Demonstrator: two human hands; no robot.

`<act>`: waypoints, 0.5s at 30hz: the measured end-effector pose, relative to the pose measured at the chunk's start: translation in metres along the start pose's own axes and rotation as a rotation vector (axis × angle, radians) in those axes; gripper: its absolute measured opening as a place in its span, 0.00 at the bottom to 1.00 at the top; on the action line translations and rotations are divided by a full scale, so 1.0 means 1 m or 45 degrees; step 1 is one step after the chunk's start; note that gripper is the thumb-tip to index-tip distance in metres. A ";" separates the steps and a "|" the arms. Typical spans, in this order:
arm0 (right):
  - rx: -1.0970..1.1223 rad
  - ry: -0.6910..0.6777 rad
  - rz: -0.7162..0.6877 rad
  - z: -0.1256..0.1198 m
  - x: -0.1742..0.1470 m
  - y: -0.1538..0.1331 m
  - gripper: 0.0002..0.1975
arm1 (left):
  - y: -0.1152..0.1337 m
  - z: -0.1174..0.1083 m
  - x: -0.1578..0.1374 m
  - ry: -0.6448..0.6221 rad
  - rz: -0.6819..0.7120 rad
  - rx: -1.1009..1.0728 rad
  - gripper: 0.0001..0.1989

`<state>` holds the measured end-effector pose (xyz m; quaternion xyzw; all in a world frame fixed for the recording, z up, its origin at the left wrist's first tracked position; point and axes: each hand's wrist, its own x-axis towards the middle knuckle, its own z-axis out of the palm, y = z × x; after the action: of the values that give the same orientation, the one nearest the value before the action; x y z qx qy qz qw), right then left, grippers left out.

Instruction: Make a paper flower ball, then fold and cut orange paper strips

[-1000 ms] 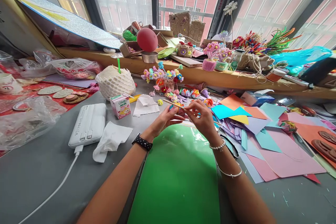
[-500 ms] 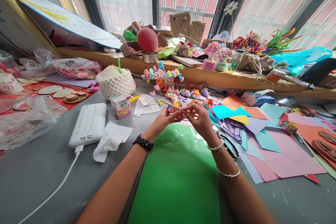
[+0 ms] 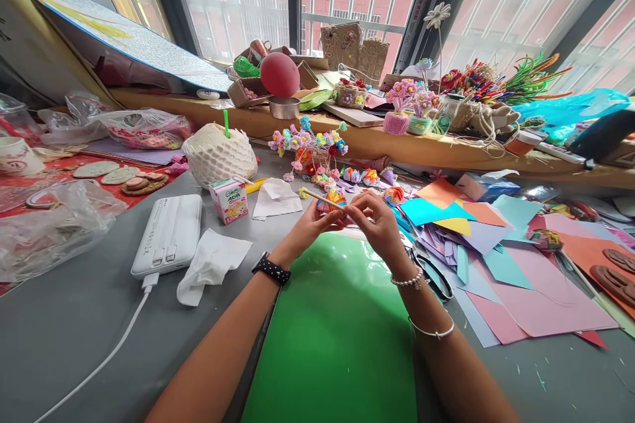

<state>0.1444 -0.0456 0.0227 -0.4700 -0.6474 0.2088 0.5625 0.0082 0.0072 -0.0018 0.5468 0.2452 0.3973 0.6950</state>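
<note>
- Right hand [image 3: 376, 219], fingers pinching one end of a thin stick [image 3: 320, 196]
- Left hand [image 3: 311, 225], fingers curled around a multicoloured paper ball [image 3: 338, 198], beyond the green board [image 3: 337, 324]
- Mostly covered a second ago, the ball now shows clearly behind the stick

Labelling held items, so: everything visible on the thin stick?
The thin stick is pale tan, straight and slender, wooden by its look. It slants across the picture, its free end up and to the left, passing in front of the multicoloured piece in the left hand. The right hand grips it and hides its other end. Whether it touches the piece is unclear.
</note>
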 end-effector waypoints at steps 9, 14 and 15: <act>0.384 -0.189 0.309 -0.006 0.002 0.004 0.11 | 0.001 0.001 -0.002 -0.044 -0.006 0.033 0.20; 0.411 -0.237 0.367 -0.007 0.002 0.004 0.12 | 0.002 0.000 -0.002 -0.027 0.039 0.041 0.22; 0.406 -0.251 0.380 -0.007 0.002 0.004 0.12 | 0.002 0.000 -0.002 -0.029 0.050 0.037 0.23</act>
<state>0.1526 -0.0438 0.0229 -0.4430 -0.5814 0.4341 0.5265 0.0067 0.0057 0.0004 0.5660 0.2322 0.4009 0.6819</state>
